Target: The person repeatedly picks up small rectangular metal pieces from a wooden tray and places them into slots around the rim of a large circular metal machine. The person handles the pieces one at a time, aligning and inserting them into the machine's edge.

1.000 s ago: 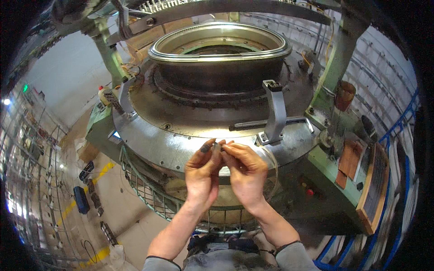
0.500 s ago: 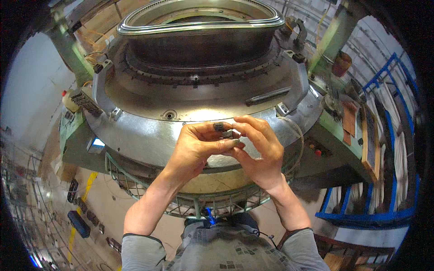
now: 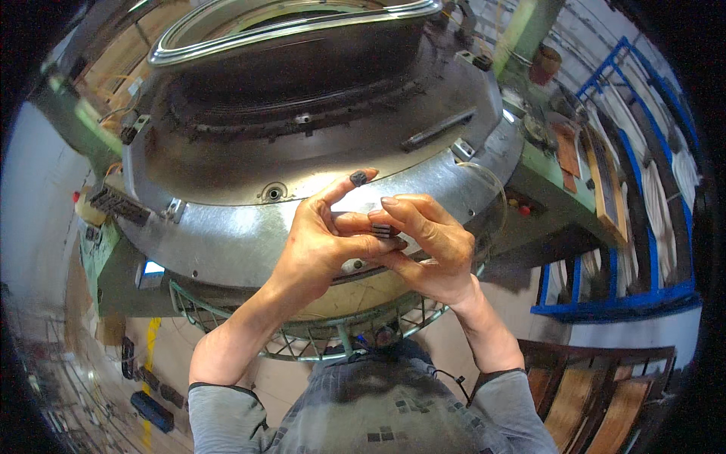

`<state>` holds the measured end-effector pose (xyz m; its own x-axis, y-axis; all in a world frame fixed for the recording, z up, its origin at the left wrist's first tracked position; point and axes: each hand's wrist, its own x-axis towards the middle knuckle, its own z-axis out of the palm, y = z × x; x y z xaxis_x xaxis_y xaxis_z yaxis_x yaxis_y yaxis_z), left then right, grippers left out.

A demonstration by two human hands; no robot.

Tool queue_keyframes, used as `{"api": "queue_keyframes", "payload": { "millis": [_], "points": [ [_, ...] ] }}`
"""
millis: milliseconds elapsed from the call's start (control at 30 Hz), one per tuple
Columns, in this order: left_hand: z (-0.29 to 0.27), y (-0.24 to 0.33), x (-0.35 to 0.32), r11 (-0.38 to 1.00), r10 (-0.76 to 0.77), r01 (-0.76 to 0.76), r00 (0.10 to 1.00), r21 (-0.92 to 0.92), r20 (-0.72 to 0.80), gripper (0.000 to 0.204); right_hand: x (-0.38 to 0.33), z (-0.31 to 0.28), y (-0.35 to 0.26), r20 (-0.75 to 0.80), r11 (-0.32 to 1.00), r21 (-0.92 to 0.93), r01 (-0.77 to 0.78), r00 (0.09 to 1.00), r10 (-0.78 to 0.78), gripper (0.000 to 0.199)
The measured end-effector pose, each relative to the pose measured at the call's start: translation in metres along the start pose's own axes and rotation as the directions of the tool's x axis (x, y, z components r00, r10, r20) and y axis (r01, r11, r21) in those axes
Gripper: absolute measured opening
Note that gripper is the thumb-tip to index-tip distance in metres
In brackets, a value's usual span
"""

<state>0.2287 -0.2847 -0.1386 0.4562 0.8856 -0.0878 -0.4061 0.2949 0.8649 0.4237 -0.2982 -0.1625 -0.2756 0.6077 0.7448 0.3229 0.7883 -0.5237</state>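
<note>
Between my two hands is a small ridged metal piece (image 3: 380,230) with dark and light bands; its exact kind I cannot make out. The thumb and a finger of my left hand (image 3: 314,238) pinch it from the left. That hand's index finger points up and away, a black wrap or cap (image 3: 358,178) near its tip. From the right, the fingertips of my right hand (image 3: 435,246) close on the same piece. Both hands are above the shiny rim (image 3: 242,242) of a large round metal machine.
A tall metal ring (image 3: 295,34) rises from the machine's middle. On its plate lies a dark bar (image 3: 439,130). Green posts (image 3: 525,34) flank it, and a curved green rail (image 3: 344,340) runs below the rim. A blue rack (image 3: 620,299) with white rolls stands right.
My left index finger has lifted off the metal piece and straightened upward. The piece's ridged face now shows. The whole view has tilted, shifting the machine left and upward.
</note>
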Motion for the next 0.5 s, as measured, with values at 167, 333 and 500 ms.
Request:
{"api": "queue_keyframes", "payload": {
  "millis": [167,333,500],
  "points": [
    [0.005,-0.005,0.018,0.995,-0.094,0.091,0.994,0.047,0.06,0.076,-0.012,-0.009,0.005,-0.017,0.995,-0.015,-0.097,0.995,0.097,0.085],
    [0.009,-0.013,0.031,0.965,-0.239,0.256,0.946,-0.051,0.219,0.068,-0.036,-0.023,0.011,-0.093,0.975,0.1,-0.201,0.973,0.21,0.088],
    [0.012,-0.023,0.031,0.914,-0.326,0.37,0.915,-0.169,0.237,0.062,-0.057,-0.023,0.01,-0.139,0.97,0.053,-0.235,0.961,0.241,0.094]
  ]
}}
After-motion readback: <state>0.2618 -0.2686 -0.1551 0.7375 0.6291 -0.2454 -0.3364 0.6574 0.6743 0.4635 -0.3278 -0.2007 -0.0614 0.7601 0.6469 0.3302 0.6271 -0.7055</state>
